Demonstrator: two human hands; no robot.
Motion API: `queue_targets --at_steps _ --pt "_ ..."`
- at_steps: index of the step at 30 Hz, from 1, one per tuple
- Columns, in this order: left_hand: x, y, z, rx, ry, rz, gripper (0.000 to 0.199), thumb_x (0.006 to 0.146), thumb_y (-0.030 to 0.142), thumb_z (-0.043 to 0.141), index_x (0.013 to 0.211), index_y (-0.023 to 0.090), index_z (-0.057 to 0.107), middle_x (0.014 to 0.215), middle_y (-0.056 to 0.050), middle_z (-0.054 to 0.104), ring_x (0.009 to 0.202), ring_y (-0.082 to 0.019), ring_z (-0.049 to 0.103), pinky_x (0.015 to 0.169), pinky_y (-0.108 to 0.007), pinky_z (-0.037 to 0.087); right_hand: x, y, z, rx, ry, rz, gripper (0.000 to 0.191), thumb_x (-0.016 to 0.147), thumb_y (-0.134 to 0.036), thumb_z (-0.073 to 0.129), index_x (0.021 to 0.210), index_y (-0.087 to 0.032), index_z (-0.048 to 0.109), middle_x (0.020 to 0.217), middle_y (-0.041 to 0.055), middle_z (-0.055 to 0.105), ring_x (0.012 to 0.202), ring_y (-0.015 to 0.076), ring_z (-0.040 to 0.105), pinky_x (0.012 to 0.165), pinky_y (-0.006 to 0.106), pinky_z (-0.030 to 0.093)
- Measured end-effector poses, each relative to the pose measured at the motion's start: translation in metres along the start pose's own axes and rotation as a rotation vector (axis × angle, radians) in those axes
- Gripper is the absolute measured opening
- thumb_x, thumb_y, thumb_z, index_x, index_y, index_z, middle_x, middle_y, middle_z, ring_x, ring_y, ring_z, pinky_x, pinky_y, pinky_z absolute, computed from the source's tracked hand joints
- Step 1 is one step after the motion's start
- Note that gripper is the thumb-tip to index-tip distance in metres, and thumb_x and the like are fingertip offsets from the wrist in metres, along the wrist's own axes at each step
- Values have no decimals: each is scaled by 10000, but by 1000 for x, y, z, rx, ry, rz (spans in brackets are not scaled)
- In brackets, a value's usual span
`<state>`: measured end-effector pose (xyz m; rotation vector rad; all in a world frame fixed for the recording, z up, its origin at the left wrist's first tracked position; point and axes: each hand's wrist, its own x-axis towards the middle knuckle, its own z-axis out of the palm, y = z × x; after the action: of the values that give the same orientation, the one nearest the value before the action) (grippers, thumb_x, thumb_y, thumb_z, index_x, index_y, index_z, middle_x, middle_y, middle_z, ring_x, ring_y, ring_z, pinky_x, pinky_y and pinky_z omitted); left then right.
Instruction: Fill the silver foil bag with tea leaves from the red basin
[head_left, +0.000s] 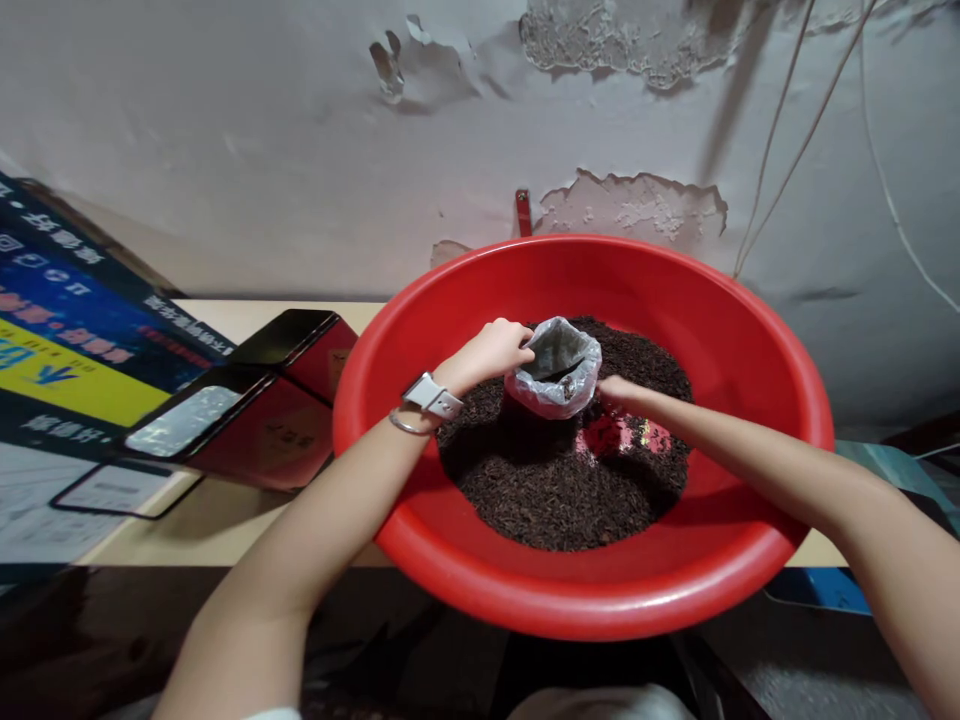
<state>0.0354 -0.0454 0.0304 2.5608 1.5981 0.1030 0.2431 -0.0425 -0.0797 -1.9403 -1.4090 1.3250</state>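
A big red basin (600, 600) holds a heap of dark brown, loose shreds (555, 500) that look like dry tea leaves. Above the heap, inside the basin, a clear plastic bag (559, 400) stands with its mouth open upward; some dark material shows in it. My left hand (501, 352), with a watch on its wrist, pinches the bag's left rim. Against the bag's right side, low over the shreds, my right hand (616, 393) is closed, its fingertips partly hidden. Beneath it a patch of the basin's patterned bottom (607, 435) shows through.
Left of the basin, a red and black box (277, 430) with its lid open sits on the pale table (217, 530). Printed boards (90, 330) lean at the far left. Behind is a peeling wall (262, 150), with cables (799, 150) hanging at the right.
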Motion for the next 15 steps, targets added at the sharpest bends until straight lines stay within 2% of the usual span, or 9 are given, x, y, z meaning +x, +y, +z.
queue_targets --at_steps 2,4,5,7,9,11,13,15 --pt "0 -1 0 7 5 -18 203 756 169 484 804 156 681 682 -52 653 589 -141 520 542 -236 318 -6 21 20 -65 -131 29 158 781 -133 540 625 -137 518 444 -22 418 461 93 378 455 230 287" --pt "0 -2 0 9 14 -22 188 753 169 485 772 153 671 670 -56 648 576 -141 509 533 -240 309 -15 32 37 -98 -226 12 76 781 -175 567 738 -114 585 551 14 534 516 112 468 483 230 338" --pt "0 -3 1 7 18 -19 186 751 168 484 766 154 669 673 -58 648 576 -142 508 534 -242 310 -20 34 43 -121 -288 -1 116 788 -219 578 830 -115 608 655 37 596 576 126 522 511 230 373" --pt "1 -4 2 1 22 -8 194 749 167 483 777 158 675 690 -58 655 589 -145 515 544 -241 318 -30 36 52 -187 -426 -32 323 782 -328 612 1049 -146 603 961 86 652 798 167 603 603 237 443" --pt "2 -4 3 -3 23 -1 214 743 162 482 804 165 686 711 -56 664 608 -148 524 557 -238 328 -38 35 57 -268 -556 -49 580 748 -435 648 1254 -179 521 1273 124 557 1078 217 564 739 272 483" --pt "3 -4 4 -6 32 7 235 732 156 478 817 167 696 720 -54 667 614 -148 523 566 -239 331 -42 35 58 -303 -626 -47 811 717 -535 655 1403 -197 385 1455 127 397 1263 242 446 881 314 464" --pt "3 -3 3 -22 37 26 244 719 159 476 807 161 703 692 -48 657 596 -142 503 563 -241 323 -45 35 57 -324 -667 -38 935 704 -612 635 1465 -188 294 1516 127 302 1335 254 372 985 350 411" --pt "1 -1 2 -60 29 58 249 706 175 477 794 151 709 636 -32 629 566 -131 469 549 -243 306 -46 35 56 -342 -689 -53 952 705 -656 612 1472 -189 294 1527 117 288 1353 260 352 1030 366 375"
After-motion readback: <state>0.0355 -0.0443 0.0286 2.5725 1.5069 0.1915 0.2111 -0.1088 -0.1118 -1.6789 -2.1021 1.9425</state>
